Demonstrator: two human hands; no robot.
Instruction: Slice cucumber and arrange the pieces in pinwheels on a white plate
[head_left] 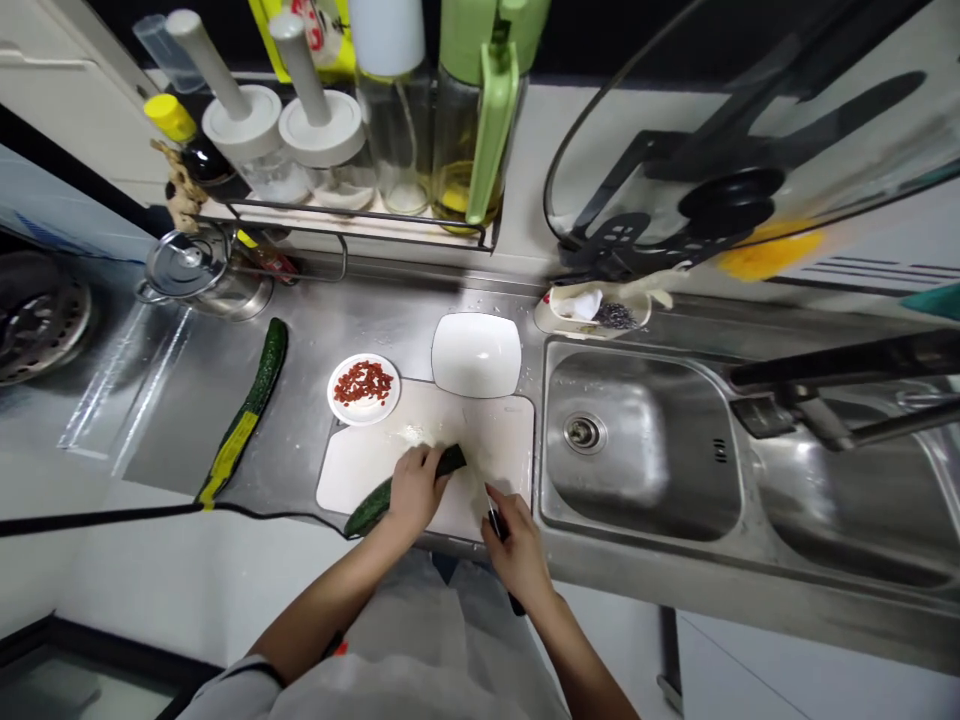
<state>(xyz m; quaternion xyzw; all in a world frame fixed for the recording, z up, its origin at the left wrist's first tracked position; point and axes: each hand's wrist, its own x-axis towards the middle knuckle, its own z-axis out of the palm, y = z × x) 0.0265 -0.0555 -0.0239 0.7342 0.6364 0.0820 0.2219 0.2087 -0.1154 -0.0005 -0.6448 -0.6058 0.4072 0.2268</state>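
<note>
A dark green cucumber (369,508) lies slantwise on the white cutting board (345,465), one end near the board's lower left edge. My left hand (417,487) is closed over its middle, with the cut-looking end showing beyond the fingers. In my right hand (516,545) is a knife (498,524), gripped by its black handle. The pale blade points up and left, close to the cucumber's end, and is hard to make out against the board. A small white plate of red bits (365,415) overlaps the board's upper left corner. A bare white dish (476,355) sits at the board's top edge.
Another cucumber (265,375) with a yellow label lies at the left on the steel counter (169,440). A lidded pot (236,293) stands behind it. The double sink (637,440) is at the right, with a holder (555,318) behind. Bottles and jars fill a rack (420,222) above.
</note>
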